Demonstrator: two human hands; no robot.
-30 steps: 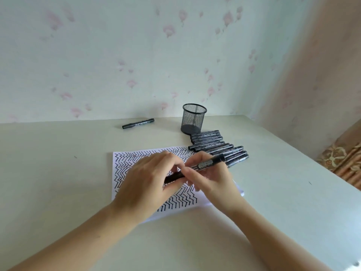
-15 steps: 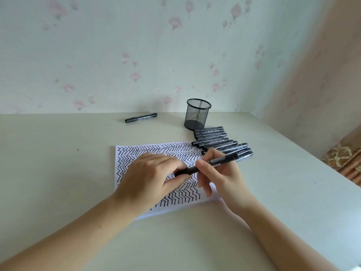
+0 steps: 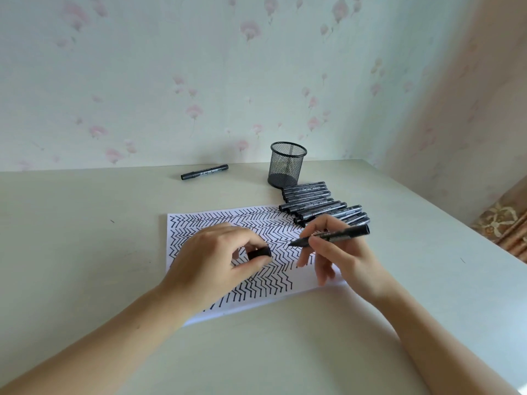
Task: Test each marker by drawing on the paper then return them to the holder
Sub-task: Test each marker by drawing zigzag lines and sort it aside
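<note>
Lying flat on the pale table (image 3: pixel 85 252), near centre: one sheet of paper (image 3: pixel 228 220), white, covered over most of its face with rows of black zigzag strokes; a bare margin shows along its near edge.

Right hand (image 3: pixel 339 252): over the right part of the sheet, thumb and forefinger pinching an uncapped black marker (image 3: pixel 333 236) by its barrel, remaining fingers hanging loosely toward the paper. Marker slanted, tip pointing left and close above the zigzag rows; whether the tip touches the sheet cannot be told. Rear end points right, toward the loose markers.

Left hand (image 3: pixel 211 263): over the middle of the sheet, fingers curled, thumb and fingertips pinching a short black cap (image 3: pixel 259 252). Cap and marker tip are apart, the cap to the left of the tip.

Row of markers (image 3: pixel 316 203): about a dozen black capped markers lying side by side on the table, just beyond the far right corner of the paper, some overlapping its edge.

Mesh holder (image 3: pixel 286 165): black wire cup, upright, at the far end of that row, just beside it; no marker is seen inside.

Single marker (image 3: pixel 204 172): black, capped, lying alone on the far side of the table, left of the holder and well apart from the sheet.

Floral wallpaper (image 3: pixel 199 81) behind the table.
</note>
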